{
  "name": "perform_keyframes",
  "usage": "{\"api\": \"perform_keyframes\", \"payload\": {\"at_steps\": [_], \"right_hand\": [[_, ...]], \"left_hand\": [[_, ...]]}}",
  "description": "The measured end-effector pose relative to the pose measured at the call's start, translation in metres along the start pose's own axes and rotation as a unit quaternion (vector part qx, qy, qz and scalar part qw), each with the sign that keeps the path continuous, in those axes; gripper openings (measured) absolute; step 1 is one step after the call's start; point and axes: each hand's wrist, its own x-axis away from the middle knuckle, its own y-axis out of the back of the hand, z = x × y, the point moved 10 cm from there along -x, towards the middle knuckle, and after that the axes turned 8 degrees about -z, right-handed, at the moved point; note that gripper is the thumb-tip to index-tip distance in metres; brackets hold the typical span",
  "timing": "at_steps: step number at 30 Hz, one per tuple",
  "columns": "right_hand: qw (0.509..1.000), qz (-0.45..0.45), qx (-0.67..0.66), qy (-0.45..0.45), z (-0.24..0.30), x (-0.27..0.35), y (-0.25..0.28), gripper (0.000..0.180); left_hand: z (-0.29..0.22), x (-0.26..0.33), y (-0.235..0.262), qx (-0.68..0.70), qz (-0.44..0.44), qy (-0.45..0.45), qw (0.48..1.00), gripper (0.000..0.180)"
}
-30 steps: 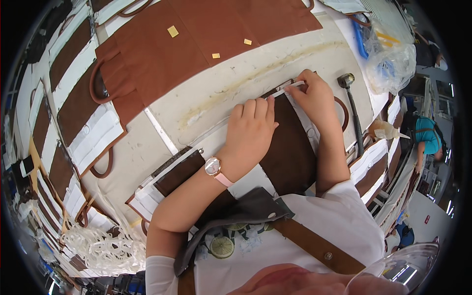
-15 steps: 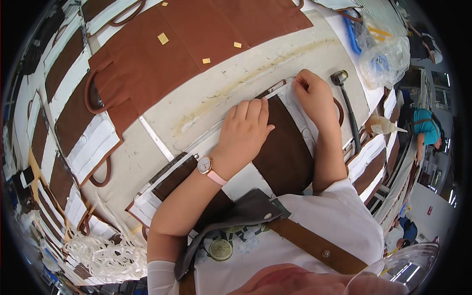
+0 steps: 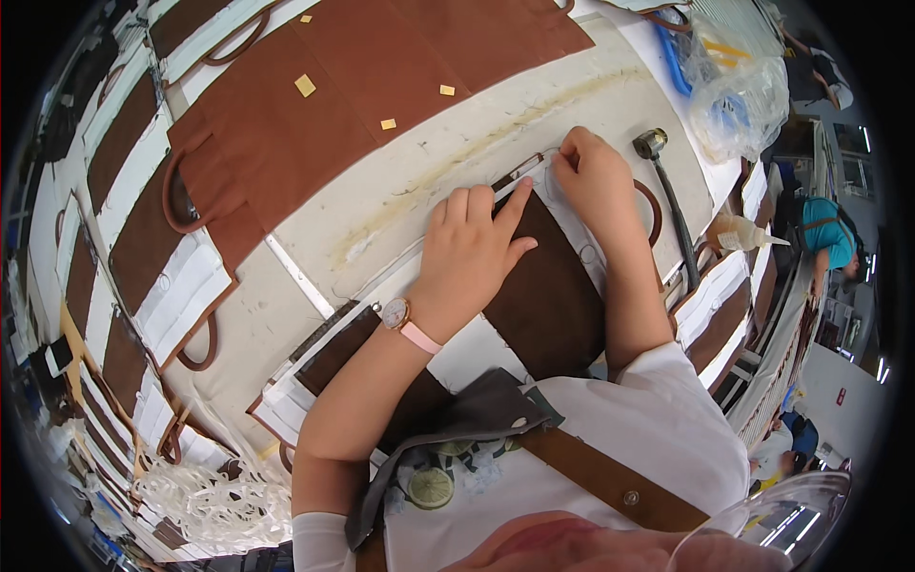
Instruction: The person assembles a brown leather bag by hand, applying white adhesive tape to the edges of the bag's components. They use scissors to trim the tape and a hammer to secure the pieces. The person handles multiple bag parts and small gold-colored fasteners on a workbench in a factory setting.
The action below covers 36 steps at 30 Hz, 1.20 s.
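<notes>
Pressing flat at frame centre, the left hand (image 3: 474,246) pins the dark brown leather panel (image 3: 543,286) to the white surface (image 3: 457,153) while the right hand (image 3: 593,176) pinches its upper edge; it looks thin, light, limp, best held by edges.

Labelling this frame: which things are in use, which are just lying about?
In use:
- left hand flat on dark brown panel
- right hand at its white edge strip

Lying about:
- hammer
- plastic bag
- glue bottle
- brown pieces with handles
</notes>
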Motion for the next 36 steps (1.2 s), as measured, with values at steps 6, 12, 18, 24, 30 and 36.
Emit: {"api": "perform_keyframes", "payload": {"at_steps": [6, 12, 18, 24, 30, 36], "right_hand": [[0.999, 0.005, 0.024, 0.023, 0.006, 0.006, 0.025, 0.015], [0.988, 0.003, 0.083, 0.133, 0.028, 0.031, 0.017, 0.028], [0.985, 0.037, 0.096, 0.137, 0.019, 0.028, 0.007, 0.033], [0.974, 0.009, 0.048, 0.219, 0.047, 0.058, -0.001, 0.043], [0.968, 0.065, -0.015, 0.242, 0.019, 0.054, -0.009, 0.043], [0.96, 0.08, 0.027, 0.268, 0.086, 0.098, -0.009, 0.054]], "left_hand": [[0.001, 0.001, -0.003, -0.009, 0.0, 0.001, 1.0, 0.066], [-0.001, 0.0, -0.001, -0.003, -0.007, -0.003, 1.0, 0.064], [-0.001, 0.0, -0.001, -0.01, -0.025, -0.007, 1.0, 0.061], [0.002, 0.001, 0.001, 0.01, -0.04, 0.002, 0.999, 0.061], [-0.003, 0.037, 0.008, 0.019, 0.008, 0.015, 1.0, 0.069], [0.022, 0.15, 0.087, -0.037, 0.076, 0.146, 0.986, 0.073]]}}
